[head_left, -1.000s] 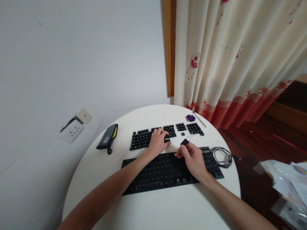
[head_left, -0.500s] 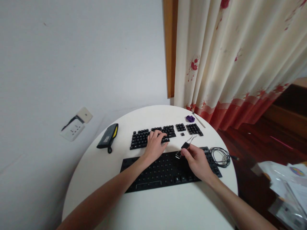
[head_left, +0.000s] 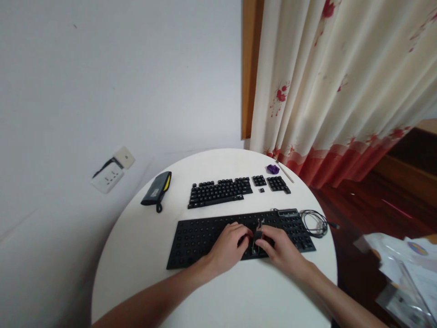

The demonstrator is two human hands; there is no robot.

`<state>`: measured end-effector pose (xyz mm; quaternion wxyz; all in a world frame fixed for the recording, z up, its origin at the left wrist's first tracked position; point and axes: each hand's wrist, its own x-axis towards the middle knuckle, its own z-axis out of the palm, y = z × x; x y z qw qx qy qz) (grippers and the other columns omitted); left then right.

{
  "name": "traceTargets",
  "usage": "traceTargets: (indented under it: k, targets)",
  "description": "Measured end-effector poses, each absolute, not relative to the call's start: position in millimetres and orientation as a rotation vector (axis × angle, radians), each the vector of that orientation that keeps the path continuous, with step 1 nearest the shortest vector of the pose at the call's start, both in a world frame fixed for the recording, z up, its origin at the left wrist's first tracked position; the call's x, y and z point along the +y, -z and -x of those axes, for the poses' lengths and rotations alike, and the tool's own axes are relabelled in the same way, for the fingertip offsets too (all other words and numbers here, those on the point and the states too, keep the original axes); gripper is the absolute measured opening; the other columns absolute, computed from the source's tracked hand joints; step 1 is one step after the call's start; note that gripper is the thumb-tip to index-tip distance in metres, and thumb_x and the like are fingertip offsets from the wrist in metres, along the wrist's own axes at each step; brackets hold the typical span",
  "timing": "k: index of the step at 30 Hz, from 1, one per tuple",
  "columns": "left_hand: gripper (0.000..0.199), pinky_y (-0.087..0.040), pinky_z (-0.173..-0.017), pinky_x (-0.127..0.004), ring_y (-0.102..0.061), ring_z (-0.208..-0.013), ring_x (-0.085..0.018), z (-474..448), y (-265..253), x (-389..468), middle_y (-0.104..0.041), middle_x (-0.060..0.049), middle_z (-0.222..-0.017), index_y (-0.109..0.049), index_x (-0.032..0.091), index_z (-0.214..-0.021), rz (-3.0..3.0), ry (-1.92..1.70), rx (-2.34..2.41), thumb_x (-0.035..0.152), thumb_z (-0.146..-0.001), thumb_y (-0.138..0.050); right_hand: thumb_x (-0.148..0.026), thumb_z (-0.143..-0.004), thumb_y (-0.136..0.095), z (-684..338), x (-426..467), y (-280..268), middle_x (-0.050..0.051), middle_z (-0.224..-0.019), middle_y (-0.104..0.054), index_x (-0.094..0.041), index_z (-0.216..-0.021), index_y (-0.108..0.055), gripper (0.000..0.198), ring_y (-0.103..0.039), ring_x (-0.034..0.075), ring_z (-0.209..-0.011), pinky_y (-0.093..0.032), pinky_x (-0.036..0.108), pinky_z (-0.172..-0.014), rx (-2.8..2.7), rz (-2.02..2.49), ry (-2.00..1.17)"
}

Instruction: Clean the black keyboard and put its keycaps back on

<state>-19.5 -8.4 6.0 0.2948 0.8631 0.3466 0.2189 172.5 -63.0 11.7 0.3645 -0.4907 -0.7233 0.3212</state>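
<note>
Wire tool in right grip, keyboard beneath

Visible body parts comprise a left forearm and a right forearm, both bare, each tapering smoothly from a broad section at the view's lower edge to a slim bare wrist, joined respectively to a bare left hand and a bare right hand with slender fingers.
</note>
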Motion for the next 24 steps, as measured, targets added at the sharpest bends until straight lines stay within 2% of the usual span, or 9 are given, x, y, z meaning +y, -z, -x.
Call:
traceTargets:
  k: [6,10,13,14,17,24]
  targets:
    - [0.015,-0.039,-0.085,-0.033,-0.057,-0.091,-0.018,20,-6,-13,-0.068,0.0,-0.092,-0.065,0.021,-0.09,-2.338,-0.567,0.941,0.011,-0.09,-0.054,-0.023,-0.099,-0.052,-172,-68,-15,0.003,-0.084,-0.06,-0.019,-0.085,-0.058,0.016,-0.054,0.017,-0.081,-0.039,0.028,-0.073,-2.08,1.127,-0.749]
    - [0.014,-0.037,-0.082,-0.033,-0.055,-0.09,-0.018,23,-15,-18,-0.065,0.002,-0.087,-0.062,0.021,-0.085,-2.424,-0.477,0.875,0.008,-0.082,-0.058,-0.024,-0.1,-0.048,-172,-73,-14,0.006,-0.088,-0.061,-0.019,-0.09,-0.06,0.016,-0.053,0.019,-0.084,-0.039,0.031,-0.074,-2.201,1.112,-0.632]
    - [0.01,-0.036,-0.086,-0.035,-0.054,-0.093,-0.02,23,-18,-20,-0.064,0.001,-0.089,-0.06,0.02,-0.085,-2.474,-0.418,0.845,0.017,-0.078,-0.067,-0.023,-0.1,-0.047,-171,-74,-10,0.006,-0.087,-0.061,-0.018,-0.087,-0.058,0.018,-0.052,0.02,-0.082,-0.04,0.032,-0.074,-2.204,1.17,-0.565]
    - [0.015,-0.036,-0.087,-0.036,-0.054,-0.094,-0.021,22,-17,-20,-0.064,0.001,-0.091,-0.06,0.021,-0.087,-2.479,-0.408,0.852,0.023,-0.078,-0.071,-0.023,-0.1,-0.047,-170,-73,-8,0.006,-0.086,-0.061,-0.018,-0.086,-0.057,0.018,-0.053,0.02,-0.081,-0.04,0.032,-0.074,-2.174,1.208,-0.558]
    - [0.028,-0.036,-0.087,-0.037,-0.054,-0.097,-0.023,20,-12,-19,-0.065,0.0,-0.094,-0.061,0.021,-0.087,-2.484,-0.368,0.892,0.036,-0.074,-0.08,-0.022,-0.099,-0.047,-167,-71,-3,0.005,-0.084,-0.062,-0.018,-0.086,-0.057,0.017,-0.054,0.019,-0.079,-0.041,0.031,-0.072,-2.029,1.316,-0.601]
    - [0.029,-0.036,-0.084,-0.036,-0.054,-0.097,-0.023,21,-5,-16,-0.066,0.0,-0.092,-0.061,0.02,-0.085,-2.493,-0.365,0.882,0.039,-0.077,-0.081,-0.028,-0.101,-0.047,-171,-68,-7,0.006,-0.086,-0.065,-0.018,-0.088,-0.063,0.023,-0.057,0.019,-0.08,-0.043,0.031,-0.074,-1.96,1.255,-0.759]
